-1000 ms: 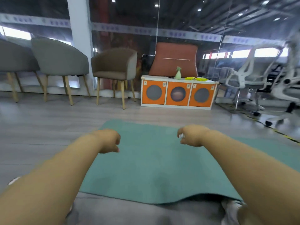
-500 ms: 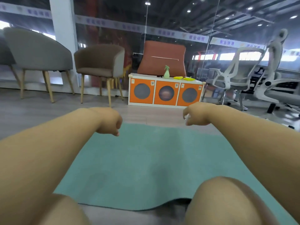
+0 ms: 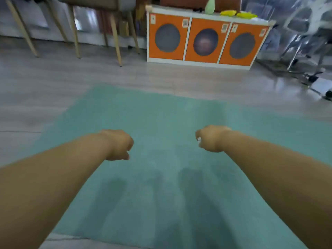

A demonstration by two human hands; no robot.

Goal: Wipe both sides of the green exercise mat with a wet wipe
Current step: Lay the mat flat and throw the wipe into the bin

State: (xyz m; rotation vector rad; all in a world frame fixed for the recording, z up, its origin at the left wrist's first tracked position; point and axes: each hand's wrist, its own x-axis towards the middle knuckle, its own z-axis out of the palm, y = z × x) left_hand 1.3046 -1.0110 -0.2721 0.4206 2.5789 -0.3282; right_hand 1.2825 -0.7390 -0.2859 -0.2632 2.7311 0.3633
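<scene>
Reaching out over the mat, both hands are curled. Right hand (image 3: 209,139) is clenched around a small scrap of white, likely the wet wipe (image 3: 199,139), kept bunched ready for rubbing. Left hand (image 3: 119,145) is fisted, holding nothing I can see. Beneath them the flat green foam exercise mat (image 3: 161,186) lies spread on the grey floor (image 3: 45,87), so its top face gets wiped first. Far off stands an orange three-door cabinet (image 3: 203,42).

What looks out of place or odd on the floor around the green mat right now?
Nothing stands out. The green mat lies flat on the floor, without visible folds or spills. The right hand holds a small white bit, likely the wipe; the left hand is curled, apparently empty. The picture is blurry, so small marks could be missed.
</scene>
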